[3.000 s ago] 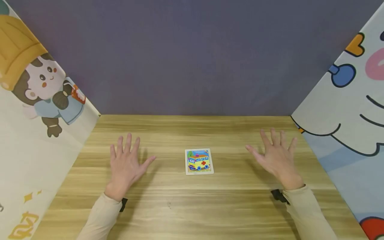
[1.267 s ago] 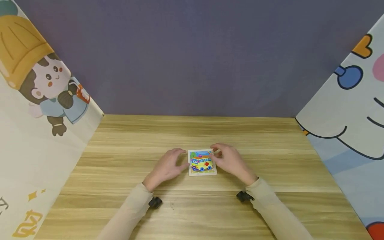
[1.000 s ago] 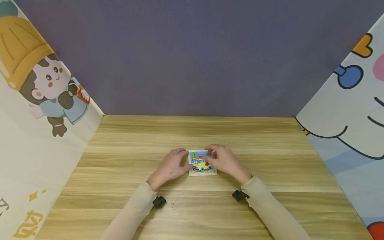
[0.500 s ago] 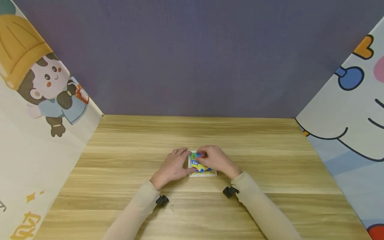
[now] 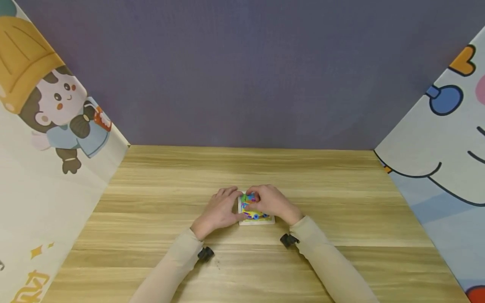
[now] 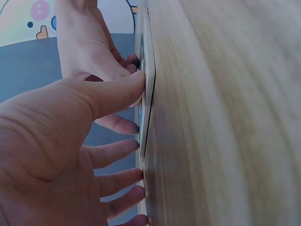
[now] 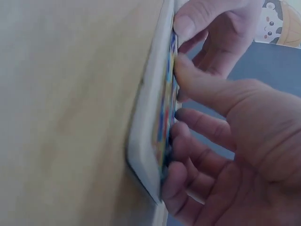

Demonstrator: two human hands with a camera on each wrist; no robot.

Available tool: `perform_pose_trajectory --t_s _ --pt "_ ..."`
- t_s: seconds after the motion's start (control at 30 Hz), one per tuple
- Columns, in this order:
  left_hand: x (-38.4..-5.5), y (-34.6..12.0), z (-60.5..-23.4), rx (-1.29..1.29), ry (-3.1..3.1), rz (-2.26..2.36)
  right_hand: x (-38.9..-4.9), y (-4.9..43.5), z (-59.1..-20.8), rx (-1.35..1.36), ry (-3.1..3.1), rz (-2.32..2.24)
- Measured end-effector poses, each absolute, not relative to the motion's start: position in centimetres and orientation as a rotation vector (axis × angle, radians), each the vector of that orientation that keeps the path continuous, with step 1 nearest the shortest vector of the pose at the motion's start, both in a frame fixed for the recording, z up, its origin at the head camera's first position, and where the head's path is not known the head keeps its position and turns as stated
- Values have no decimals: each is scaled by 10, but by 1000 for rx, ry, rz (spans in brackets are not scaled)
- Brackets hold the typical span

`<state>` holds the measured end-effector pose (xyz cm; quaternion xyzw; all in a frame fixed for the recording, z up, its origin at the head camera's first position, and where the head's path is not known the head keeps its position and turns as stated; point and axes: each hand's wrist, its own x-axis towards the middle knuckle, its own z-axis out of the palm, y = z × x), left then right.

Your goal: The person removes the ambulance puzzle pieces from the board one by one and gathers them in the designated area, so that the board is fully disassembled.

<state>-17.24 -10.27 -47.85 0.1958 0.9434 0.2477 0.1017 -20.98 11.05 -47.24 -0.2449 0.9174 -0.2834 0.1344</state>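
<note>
Head view: left hand (image 5: 219, 210), grip apart, is touching the picture board (image 5: 253, 216) at nine o'clock; right hand (image 5: 273, 201), clamping unclear, is covering two o'clock.

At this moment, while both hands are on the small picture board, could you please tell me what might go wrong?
The picture board lies flat on the table, so it could slide if the left hand, whose thumb touches its left side, eases off. The right hand covers much of the picture, so its fingers may be misplaced. Both hands work close together over a small area and might bump.
</note>
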Motion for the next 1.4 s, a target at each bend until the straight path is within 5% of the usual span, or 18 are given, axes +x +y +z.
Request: perform_pose_trajectory --t_s 1.4 --pt "-180 -90 -469 455 2767 728 -221 110 -467 -540 2456 -874"
